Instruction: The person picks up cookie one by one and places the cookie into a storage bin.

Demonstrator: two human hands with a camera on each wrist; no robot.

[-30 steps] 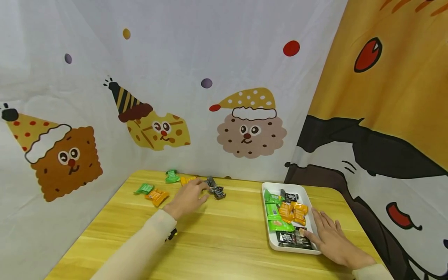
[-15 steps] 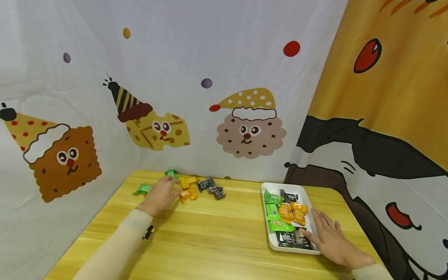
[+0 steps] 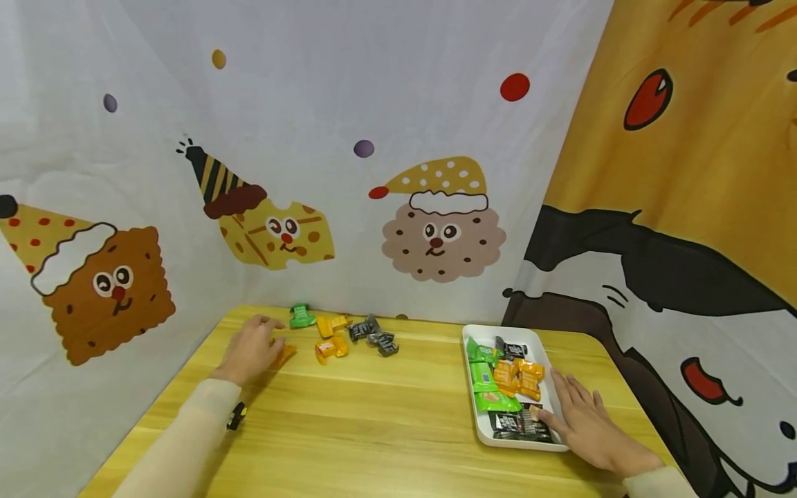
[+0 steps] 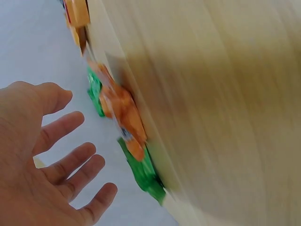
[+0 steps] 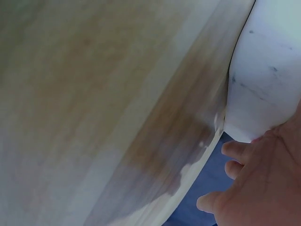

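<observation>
My left hand [image 3: 248, 349] hovers over the table's far left, its fingers relaxed and spread, holding nothing. Partly hidden by it is an orange-wrapped candy [image 3: 285, 355]. In the left wrist view, that orange candy [image 4: 123, 110] lies past the fingertips, with a green-wrapped candy [image 4: 145, 172] beside it; the hand hides this green one from the head view. On the right, my right hand [image 3: 588, 432] rests against the white tray [image 3: 482, 434], thumb over its rim and straight fingers along the outside. Green, orange and black wrapped candies fill the tray.
Along the table's back edge lie another green candy [image 3: 301, 316], two orange candies [image 3: 331, 348] and black candies [image 3: 382, 343]. A printed white cloth [image 3: 299, 90] hangs behind the wooden table [image 3: 373, 422].
My left hand has moved left across the table, from beside the black candies to the left-hand orange and green ones. An orange candy now lies in front of the back row. My right hand stays put.
</observation>
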